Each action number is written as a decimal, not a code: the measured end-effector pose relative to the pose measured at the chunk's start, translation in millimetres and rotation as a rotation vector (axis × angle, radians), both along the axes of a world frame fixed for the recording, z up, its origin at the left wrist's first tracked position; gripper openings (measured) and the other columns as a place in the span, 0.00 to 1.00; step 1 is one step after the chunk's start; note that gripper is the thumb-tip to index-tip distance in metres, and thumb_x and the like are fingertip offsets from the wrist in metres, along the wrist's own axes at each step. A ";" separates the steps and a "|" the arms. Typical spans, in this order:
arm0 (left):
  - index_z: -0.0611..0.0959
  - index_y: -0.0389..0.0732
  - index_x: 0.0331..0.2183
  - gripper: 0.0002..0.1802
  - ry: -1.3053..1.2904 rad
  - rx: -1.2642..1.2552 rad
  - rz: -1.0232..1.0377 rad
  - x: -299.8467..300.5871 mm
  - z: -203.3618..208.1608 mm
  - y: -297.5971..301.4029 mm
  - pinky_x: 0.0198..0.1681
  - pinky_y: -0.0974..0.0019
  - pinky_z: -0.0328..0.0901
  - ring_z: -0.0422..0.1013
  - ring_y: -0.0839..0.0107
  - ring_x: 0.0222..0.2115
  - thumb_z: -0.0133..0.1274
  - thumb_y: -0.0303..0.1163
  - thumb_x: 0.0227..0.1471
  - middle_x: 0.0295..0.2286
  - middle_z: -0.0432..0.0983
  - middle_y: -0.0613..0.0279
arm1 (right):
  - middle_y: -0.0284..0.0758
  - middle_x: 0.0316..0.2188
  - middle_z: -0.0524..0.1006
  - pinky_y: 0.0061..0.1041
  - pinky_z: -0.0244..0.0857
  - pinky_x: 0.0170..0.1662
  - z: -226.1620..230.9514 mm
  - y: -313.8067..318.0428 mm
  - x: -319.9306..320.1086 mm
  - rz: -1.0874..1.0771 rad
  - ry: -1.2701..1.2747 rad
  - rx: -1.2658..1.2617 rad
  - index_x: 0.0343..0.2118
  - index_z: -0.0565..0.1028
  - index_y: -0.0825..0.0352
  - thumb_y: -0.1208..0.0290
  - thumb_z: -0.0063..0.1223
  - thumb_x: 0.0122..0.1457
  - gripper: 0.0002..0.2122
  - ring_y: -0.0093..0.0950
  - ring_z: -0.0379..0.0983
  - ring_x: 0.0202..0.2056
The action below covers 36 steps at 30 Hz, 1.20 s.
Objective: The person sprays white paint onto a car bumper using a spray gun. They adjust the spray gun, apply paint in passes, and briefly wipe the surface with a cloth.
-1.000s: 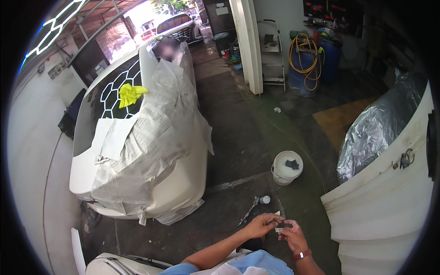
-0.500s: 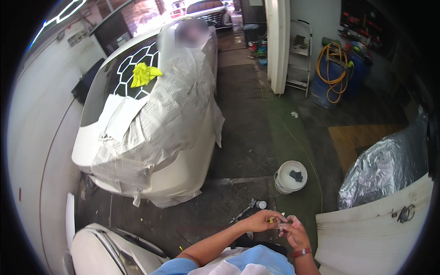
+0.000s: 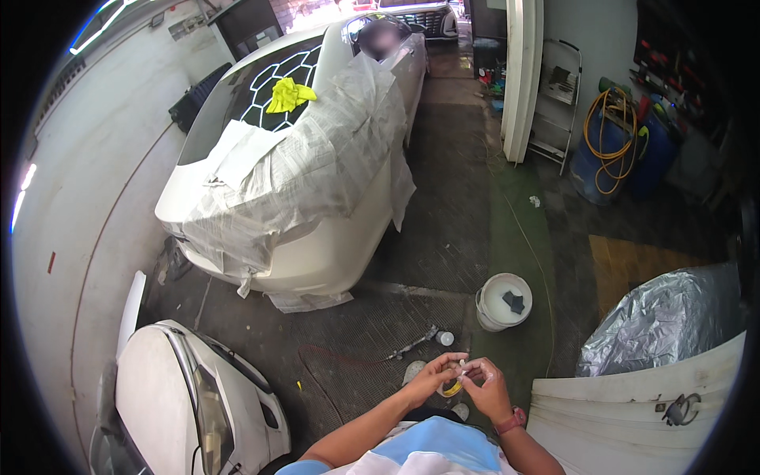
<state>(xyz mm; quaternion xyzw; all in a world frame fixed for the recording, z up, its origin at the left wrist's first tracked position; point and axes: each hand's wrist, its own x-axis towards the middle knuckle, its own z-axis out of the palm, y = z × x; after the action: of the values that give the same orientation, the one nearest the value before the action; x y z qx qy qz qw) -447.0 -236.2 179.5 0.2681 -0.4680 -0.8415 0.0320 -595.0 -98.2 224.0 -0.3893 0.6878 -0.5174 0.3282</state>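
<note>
Close together in front of my body, both hands are at the lower middle. My left hand (image 3: 430, 381) is closed around a yellow ring (image 3: 451, 389) that looks like a roll of tape. Thumb and fingers of my right hand (image 3: 487, 388) are pinched together beside it. A small whitish piece (image 3: 462, 363) shows between the fingertips of both hands; its kind is too small to make out. Just beyond them on the floor stands a small white-topped container (image 3: 445, 339), with a spray gun (image 3: 416, 343) on a thin reddish hose beside it.
A white bucket (image 3: 488, 312) with dark pads stands ahead. The white car (image 3: 340, 261) carries masking paper (image 3: 293, 198) and a yellow cloth (image 3: 290, 96). A loose car panel (image 3: 150, 396) lies at left; a white panel (image 3: 609, 419) and silver sheeting (image 3: 665, 317) are at right.
The view has shifted, so the car sits farther right and higher in the picture. My hands have drawn closer together, and the yellow ring shows more plainly below the left fingers.
</note>
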 end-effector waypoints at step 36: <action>0.85 0.40 0.45 0.08 0.042 -0.150 0.309 -12.3 34.1 83.4 0.53 0.71 0.67 0.74 0.80 0.44 0.61 0.33 0.69 0.42 0.82 0.70 | 0.31 0.41 0.83 0.22 0.76 0.48 -13.6 63.7 -23.1 0.109 -0.441 -0.064 0.47 0.78 0.70 0.78 0.67 0.65 0.11 0.18 0.80 0.43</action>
<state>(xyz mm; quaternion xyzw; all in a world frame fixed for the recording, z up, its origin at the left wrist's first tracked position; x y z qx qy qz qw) -459.2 -152.8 213.6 0.3160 -0.4821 -0.7946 0.1904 -618.1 -34.5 210.4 -0.3135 0.5608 -0.5928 0.4856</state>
